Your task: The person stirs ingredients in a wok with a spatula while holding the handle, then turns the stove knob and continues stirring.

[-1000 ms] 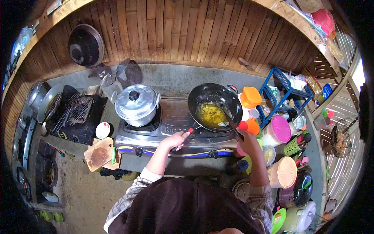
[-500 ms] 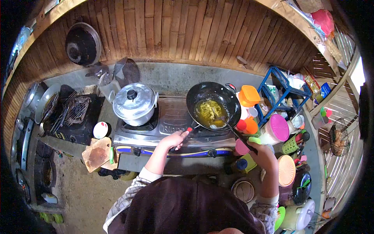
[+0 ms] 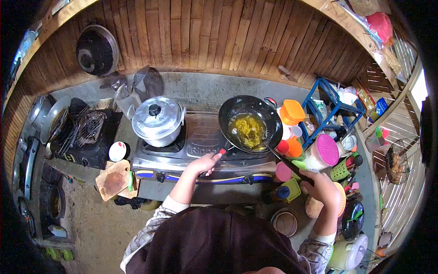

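Observation:
A black wok sits on the right burner of the gas stove. Yellow-green food, too mashed to name, lies in oil at its middle. My left hand is closed round the wok's handle near its red part. In my right hand is the dark handle of a spatula; its head reaches the wok's near right side, partly hidden by the rim and food. A lidded aluminium pot stands on the left burner.
Right of the wok are an orange container, a pink-lidded tub and a blue rack. Cutting boards lie left of the stove, near a black grill stove. Another wok hangs on the wall.
My right hand has moved right and slightly down, drawing the spatula back toward the wok's near right edge. The food looks more gathered and spread upward. My left hand stays put.

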